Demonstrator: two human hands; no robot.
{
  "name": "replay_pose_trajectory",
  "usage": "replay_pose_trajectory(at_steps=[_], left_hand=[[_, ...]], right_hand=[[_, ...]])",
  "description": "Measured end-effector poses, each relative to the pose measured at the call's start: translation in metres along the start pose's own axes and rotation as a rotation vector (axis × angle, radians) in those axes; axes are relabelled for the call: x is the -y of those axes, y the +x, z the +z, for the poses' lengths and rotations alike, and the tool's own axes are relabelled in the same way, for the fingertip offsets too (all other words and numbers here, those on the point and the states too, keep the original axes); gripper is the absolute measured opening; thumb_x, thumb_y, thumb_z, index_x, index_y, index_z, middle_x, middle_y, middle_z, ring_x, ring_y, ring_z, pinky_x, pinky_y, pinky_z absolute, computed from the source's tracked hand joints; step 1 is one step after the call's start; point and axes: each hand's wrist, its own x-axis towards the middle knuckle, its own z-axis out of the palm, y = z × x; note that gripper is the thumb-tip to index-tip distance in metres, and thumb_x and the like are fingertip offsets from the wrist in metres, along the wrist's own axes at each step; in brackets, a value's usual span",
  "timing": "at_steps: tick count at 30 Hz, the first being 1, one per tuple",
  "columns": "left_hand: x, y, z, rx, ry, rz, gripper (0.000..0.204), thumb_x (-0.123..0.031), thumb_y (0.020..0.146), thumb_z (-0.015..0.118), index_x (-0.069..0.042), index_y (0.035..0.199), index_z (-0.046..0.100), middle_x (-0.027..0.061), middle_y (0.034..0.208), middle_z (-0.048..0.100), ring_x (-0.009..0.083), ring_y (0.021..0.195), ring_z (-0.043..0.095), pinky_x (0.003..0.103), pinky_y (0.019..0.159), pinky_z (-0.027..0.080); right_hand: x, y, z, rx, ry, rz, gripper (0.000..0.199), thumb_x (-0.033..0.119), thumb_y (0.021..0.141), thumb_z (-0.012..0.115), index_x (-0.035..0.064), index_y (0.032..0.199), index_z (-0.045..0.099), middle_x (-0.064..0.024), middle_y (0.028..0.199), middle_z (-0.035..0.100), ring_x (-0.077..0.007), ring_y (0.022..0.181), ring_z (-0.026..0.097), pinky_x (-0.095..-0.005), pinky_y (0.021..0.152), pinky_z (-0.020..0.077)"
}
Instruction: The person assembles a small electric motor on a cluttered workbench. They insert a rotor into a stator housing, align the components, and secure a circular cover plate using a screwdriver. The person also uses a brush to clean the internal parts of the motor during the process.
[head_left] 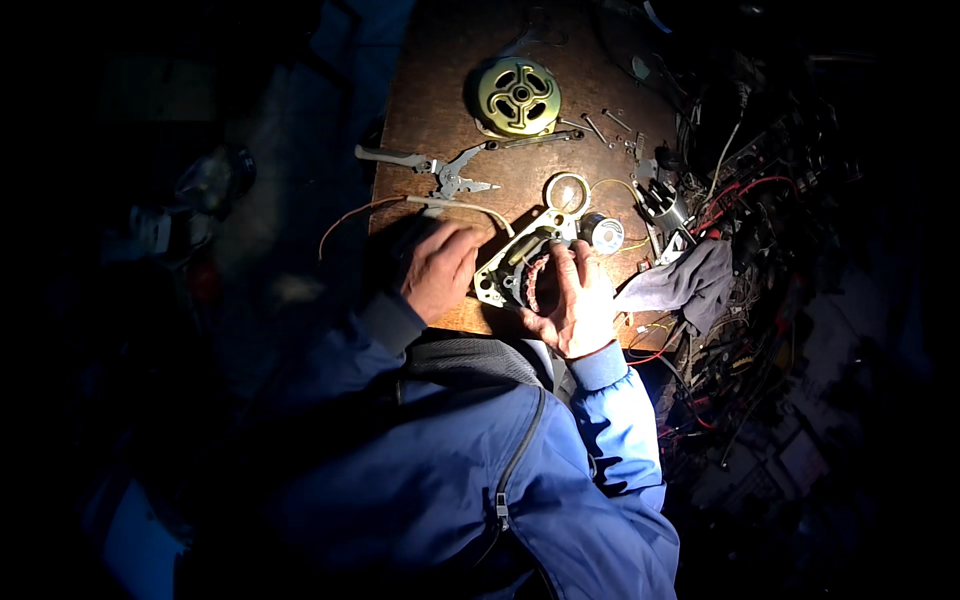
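Observation:
A motor stator with reddish copper windings sits in a pale metal frame plate with holes, at the table's near edge. My right hand grips the stator from the right, thumb on the near side and fingers over the far rim. Just left of the plate, my left hand is closed with its fingers curled; its fingertips are hidden, and I cannot make out what they hold. A sleeved wire arcs from beyond that hand toward the plate. Touching distance from my right fingers stands a solder spool.
Beyond the plate lie a round tin, wire-stripping pliers, a slim metal tool, loose screws and a yellowish round motor cover. A grey rag and tangled wires crowd the right side.

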Motion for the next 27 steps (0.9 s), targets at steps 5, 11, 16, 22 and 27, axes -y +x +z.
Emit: replay_pose_trajectory(at_steps=[5,11,16,22,27], left_hand=[[0.003,-0.034,0.015,0.241,-0.134,-0.36,0.037,-0.012,0.093,0.078,0.001,0.124,0.064,0.0198,0.103,0.076,0.0298,0.088,0.076,0.04,0.08,0.06],[-0.002,-0.029,0.024,0.31,-0.421,-0.53,0.021,0.001,0.095,0.068,0.003,0.115,0.062,0.0097,0.088,0.072,0.0147,0.074,0.071,0.032,0.063,0.06],[0.0,-0.034,0.029,0.293,-0.4,-0.548,0.02,0.003,0.095,0.066,0.003,0.115,0.062,0.009,0.09,0.071,0.0147,0.074,0.071,0.032,0.064,0.06],[0.008,-0.038,0.033,0.316,-0.451,-0.563,0.024,0.004,0.097,0.064,0.002,0.12,0.062,0.0068,0.096,0.07,0.0143,0.077,0.069,0.031,0.064,0.06],[0.021,-0.043,0.038,0.331,-0.47,-0.573,0.019,0.005,0.097,0.064,0.004,0.115,0.061,0.0089,0.098,0.069,0.0153,0.08,0.068,0.032,0.065,0.06]], right_hand=[[-0.008,-0.004,0.011,-0.107,-0.009,-0.04,0.105,0.038,0.061,0.093,0.0072,0.152,0.051,-0.0324,0.148,0.048,-0.0511,0.13,0.053,-0.0567,0.108,0.0482],[-0.01,-0.006,0.016,-0.119,0.005,-0.025,0.108,0.049,0.063,0.093,0.0043,0.152,0.052,-0.0359,0.148,0.05,-0.0526,0.134,0.054,-0.0554,0.112,0.0476],[-0.001,-0.003,0.015,-0.099,0.009,0.012,0.109,0.042,0.06,0.095,0.0048,0.152,0.051,-0.0362,0.148,0.051,-0.0526,0.134,0.054,-0.0549,0.112,0.0476],[-0.005,-0.005,0.011,-0.056,-0.01,-0.048,0.111,0.035,0.063,0.095,0.0061,0.157,0.044,-0.0359,0.15,0.045,-0.0521,0.132,0.052,-0.056,0.111,0.046],[-0.004,-0.008,0.009,-0.022,-0.025,-0.037,0.115,0.049,0.066,0.095,0.0089,0.16,0.043,-0.0293,0.154,0.045,-0.0489,0.135,0.05,-0.0545,0.112,0.0449]])
